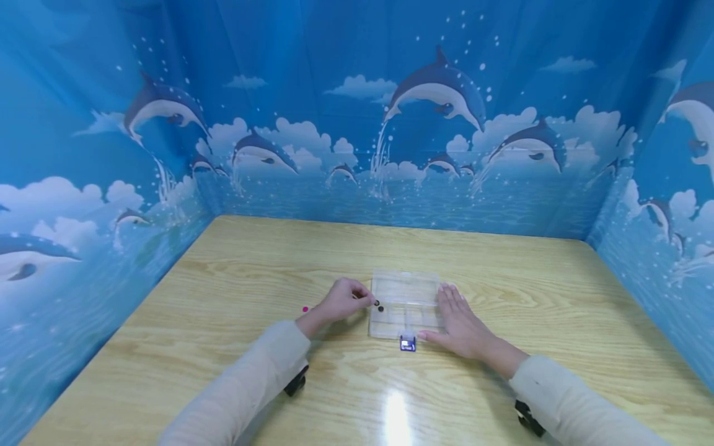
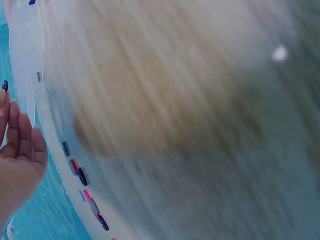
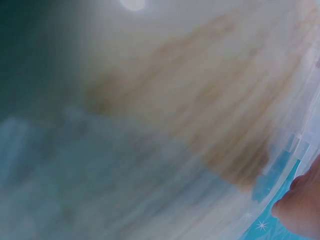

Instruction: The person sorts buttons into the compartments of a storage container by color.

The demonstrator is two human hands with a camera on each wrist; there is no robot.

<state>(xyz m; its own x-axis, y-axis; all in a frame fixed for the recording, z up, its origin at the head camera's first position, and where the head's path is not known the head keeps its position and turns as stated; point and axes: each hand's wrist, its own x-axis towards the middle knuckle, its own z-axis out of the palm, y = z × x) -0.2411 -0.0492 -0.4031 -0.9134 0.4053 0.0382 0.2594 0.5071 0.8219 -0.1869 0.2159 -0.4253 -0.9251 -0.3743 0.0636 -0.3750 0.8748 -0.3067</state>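
Note:
A clear plastic compartment box [image 1: 406, 288] lies on the table with its lid folded back. My left hand [image 1: 341, 300] is at the box's left side, pinching a small dark button-like disc [image 2: 5, 86] between thumb and fingertip. Another dark disc [image 1: 381, 308] shows in the front left compartment, just below those fingertips. My right hand [image 1: 464, 327] lies along the box's right edge, fingers straight and thumb by the front corner. In the right wrist view only part of that hand [image 3: 300, 202] shows, beside the clear box wall.
A small blue square piece [image 1: 408, 343] is at the box's front edge. A magenta disc [image 1: 305, 309] lies left of the box, by my left wrist. The left wrist view shows several discs, among them a dark one [image 2: 82, 176], on the table [image 1: 268, 260]. Dolphin-printed curtains [image 1: 312, 93] surround the table.

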